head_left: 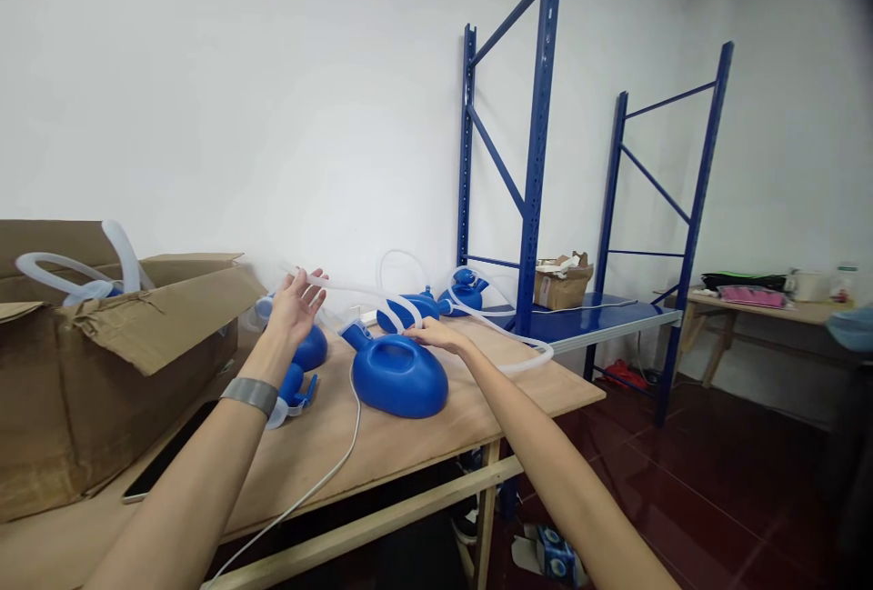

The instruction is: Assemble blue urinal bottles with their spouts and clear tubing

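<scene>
My left hand (296, 306) is raised palm up, fingers apart, beside a translucent white hose (355, 285) that runs past its fingertips to the right. My right hand (436, 334) has its fingers closed around the hose near its bend, just behind a blue plastic bottle (402, 381). This bottle lies on the table with its spout pointing up and left and a recessed grip on top. Another blue bottle (310, 349) and a small blue part with a clear cap (293, 390) lie by my left wrist. More blue bottles (467, 292) with hoses stand behind.
An open cardboard box (115, 372) holding hoses stands at the left, with a dark phone-like slab (170, 454) beside it. A white cable (334, 467) hangs over the front edge of the wooden table (546, 390). Blue shelving (538, 135) rises on the right, bearing a small carton (563, 285).
</scene>
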Motion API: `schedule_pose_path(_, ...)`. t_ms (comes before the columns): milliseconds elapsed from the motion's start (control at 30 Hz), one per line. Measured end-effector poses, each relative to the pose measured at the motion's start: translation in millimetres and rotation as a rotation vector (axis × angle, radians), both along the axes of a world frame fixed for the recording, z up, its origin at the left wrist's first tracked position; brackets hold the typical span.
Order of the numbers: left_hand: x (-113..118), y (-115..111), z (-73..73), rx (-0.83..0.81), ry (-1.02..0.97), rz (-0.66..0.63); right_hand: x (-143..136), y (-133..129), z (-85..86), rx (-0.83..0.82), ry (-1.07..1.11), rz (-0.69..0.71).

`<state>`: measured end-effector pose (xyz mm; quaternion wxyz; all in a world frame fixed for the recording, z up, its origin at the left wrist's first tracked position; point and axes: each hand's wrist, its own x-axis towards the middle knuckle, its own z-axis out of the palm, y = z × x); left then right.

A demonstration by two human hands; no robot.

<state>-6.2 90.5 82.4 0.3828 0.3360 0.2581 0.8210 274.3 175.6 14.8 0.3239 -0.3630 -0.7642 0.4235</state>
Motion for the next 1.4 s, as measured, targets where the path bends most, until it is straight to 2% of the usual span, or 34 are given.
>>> schedule_pose_path(200,2,-14,4.7,0.122,0.111,0.198,6,-1,-6.4,-0.193,0.152,-0.059)
schedule_pose_path(367,-2,-22,9.6,0.171,0.207,0.290,18,0,-14.1,-0.289,0.206,-0.031)
schedule_pose_path(567,3,-30,14.6,0.125,0.305,0.238,18,7,-29.9,-0.389,0.214,-0.022)
schedule_pose_path(800,3,-31,8.0,0.064,0.436,0.193,7,22,-37.7,-0.551,0.236,-0.099)
schedule_pose_path(967,-5,-32,3.1,0.050,0.485,0.223,12,19,-32.7,-0.645,0.223,-0.084)
schedule_pose_path(1233,-7,-36,-3.6,0.043,0.574,0.197,25,10,-14.9,-0.643,0.120,-0.035)
schedule_pose_path(1400,-6,-38,1.0,0.037,0.632,0.164,22,7,-15.8,-0.608,0.045,-0.106)
